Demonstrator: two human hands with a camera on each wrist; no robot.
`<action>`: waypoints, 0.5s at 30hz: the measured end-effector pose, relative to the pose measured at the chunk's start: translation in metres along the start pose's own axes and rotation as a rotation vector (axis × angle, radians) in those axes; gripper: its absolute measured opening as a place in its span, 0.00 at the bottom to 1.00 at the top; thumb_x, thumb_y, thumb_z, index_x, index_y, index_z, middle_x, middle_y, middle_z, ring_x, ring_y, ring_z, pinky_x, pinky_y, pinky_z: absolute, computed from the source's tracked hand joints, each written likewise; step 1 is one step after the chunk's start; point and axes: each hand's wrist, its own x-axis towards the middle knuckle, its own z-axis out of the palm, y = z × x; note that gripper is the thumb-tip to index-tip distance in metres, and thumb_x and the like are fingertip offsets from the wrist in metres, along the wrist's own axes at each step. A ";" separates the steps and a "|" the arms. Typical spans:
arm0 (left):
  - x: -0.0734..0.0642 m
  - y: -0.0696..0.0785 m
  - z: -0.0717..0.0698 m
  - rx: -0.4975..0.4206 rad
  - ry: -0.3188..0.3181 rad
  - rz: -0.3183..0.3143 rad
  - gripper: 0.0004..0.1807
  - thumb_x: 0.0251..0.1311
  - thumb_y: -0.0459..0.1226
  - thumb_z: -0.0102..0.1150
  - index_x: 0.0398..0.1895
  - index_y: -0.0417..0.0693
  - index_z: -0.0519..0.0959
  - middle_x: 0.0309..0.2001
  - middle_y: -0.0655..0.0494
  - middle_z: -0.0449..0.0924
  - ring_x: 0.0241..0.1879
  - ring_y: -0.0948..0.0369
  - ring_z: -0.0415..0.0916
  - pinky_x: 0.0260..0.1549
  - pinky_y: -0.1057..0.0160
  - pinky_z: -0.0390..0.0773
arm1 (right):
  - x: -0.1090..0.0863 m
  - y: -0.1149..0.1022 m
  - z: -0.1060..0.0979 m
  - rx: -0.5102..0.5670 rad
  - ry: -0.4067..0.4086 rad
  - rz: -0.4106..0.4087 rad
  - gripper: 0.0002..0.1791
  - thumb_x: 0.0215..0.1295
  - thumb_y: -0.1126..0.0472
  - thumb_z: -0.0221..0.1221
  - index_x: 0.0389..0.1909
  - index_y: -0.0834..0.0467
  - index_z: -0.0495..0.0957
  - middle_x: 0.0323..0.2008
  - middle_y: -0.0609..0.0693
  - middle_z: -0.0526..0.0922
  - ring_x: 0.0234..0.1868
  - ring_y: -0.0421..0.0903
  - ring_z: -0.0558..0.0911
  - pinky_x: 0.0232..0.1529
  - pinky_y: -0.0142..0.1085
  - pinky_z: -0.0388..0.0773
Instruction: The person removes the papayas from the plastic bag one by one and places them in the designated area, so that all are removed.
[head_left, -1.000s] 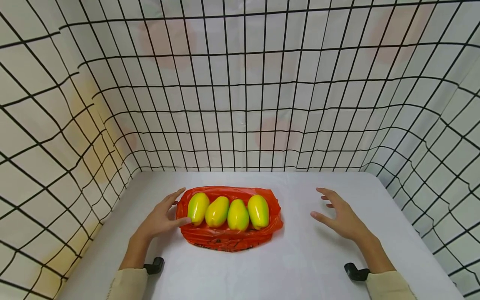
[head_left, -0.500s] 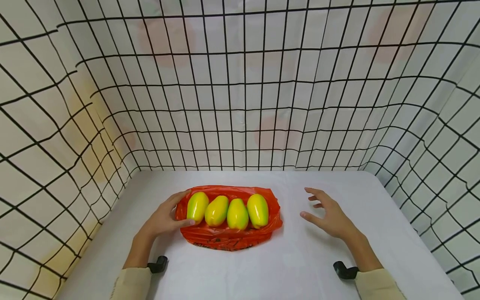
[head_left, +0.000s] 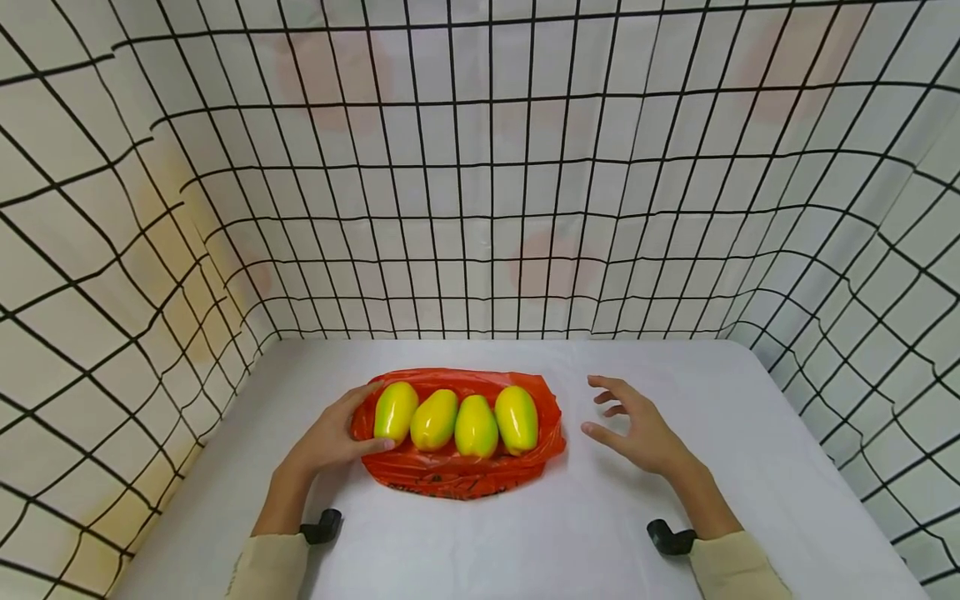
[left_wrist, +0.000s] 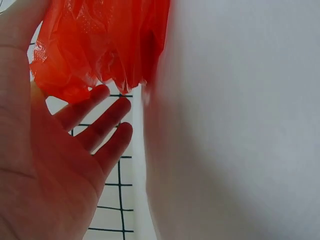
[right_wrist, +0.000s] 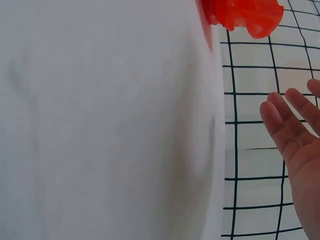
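Several glossy yellow-green mango-shaped fruits [head_left: 434,421] lie side by side in a red plastic bag [head_left: 465,483], its mouth spread open around them. At the bag's left end is my left hand [head_left: 333,433], fingers along the far side and thumb tip over the near rim, close to the leftmost fruit. In the left wrist view its lower fingers [left_wrist: 107,122] are spread loosely beside the crinkled red plastic. My right hand [head_left: 637,429] hovers to the right of the bag, palm facing it, fingers relaxed and apart, holding nothing. Its fingers [right_wrist: 282,120] appear below the bag in the right wrist view.
The bag rests on a white-covered table [head_left: 480,550]. Black wire grid panels [head_left: 487,217] rise at the back and on both sides, with pale sheeting behind them. A black wrist-worn device [head_left: 322,527] sits at each cuff.
My right hand has moved left toward the bag. My left hand has shifted slightly right, its fingers coming in closer against the bag's left end. The fruits keep their places.
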 end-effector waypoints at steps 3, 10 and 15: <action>0.001 0.000 0.001 -0.004 -0.004 0.008 0.59 0.41 0.64 0.77 0.79 0.65 0.61 0.76 0.50 0.65 0.73 0.43 0.64 0.57 0.37 0.81 | 0.003 -0.004 0.004 0.021 0.008 -0.013 0.42 0.63 0.50 0.71 0.75 0.47 0.64 0.69 0.57 0.74 0.59 0.56 0.81 0.58 0.57 0.83; 0.004 -0.002 0.005 -0.015 -0.011 0.007 0.60 0.41 0.64 0.77 0.79 0.64 0.60 0.75 0.51 0.66 0.71 0.44 0.66 0.57 0.38 0.82 | 0.008 -0.016 0.011 0.076 0.019 -0.040 0.39 0.62 0.52 0.71 0.73 0.47 0.67 0.68 0.53 0.75 0.60 0.56 0.80 0.59 0.59 0.81; 0.005 -0.003 0.006 -0.009 -0.016 0.018 0.61 0.40 0.64 0.77 0.80 0.63 0.59 0.75 0.51 0.66 0.71 0.45 0.67 0.59 0.37 0.80 | 0.012 -0.025 0.016 0.114 0.012 -0.072 0.38 0.63 0.51 0.71 0.72 0.47 0.68 0.67 0.54 0.76 0.61 0.54 0.80 0.60 0.59 0.81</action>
